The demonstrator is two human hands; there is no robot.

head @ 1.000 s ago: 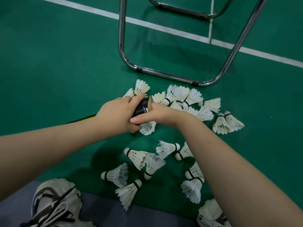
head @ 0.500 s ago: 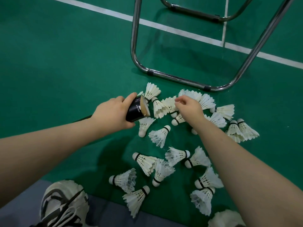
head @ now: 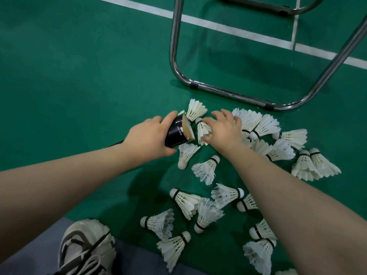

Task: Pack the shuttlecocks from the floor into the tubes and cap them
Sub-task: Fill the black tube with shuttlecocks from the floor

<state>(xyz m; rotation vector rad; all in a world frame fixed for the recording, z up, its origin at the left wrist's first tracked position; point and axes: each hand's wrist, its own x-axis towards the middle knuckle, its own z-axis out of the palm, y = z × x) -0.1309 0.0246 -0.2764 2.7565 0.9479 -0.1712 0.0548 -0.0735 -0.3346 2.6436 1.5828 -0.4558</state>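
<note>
My left hand [head: 148, 138] grips a black shuttlecock tube [head: 176, 133] lying low over the green floor, its open brown-lined mouth facing right. My right hand [head: 223, 129] is just right of that mouth, fingers closed around a white shuttlecock [head: 202, 130] whose cork tip points up and left, toward the tube's mouth. Several white feather shuttlecocks lie scattered on the floor, one [head: 186, 154] directly below the tube and a pile [head: 264, 126] behind my right hand. The rest of the tube is hidden under my left hand and forearm.
A chrome tubular chair frame [head: 228, 92] stands on the floor just beyond the pile. White court lines [head: 218, 24] cross the far floor. A white sneaker [head: 87, 249] sits at the bottom left on a grey strip.
My right hand left the tube's mouth, reached into the far pile, then came back left with a shuttlecock to the mouth. The left hand kept its hold on the tube.
</note>
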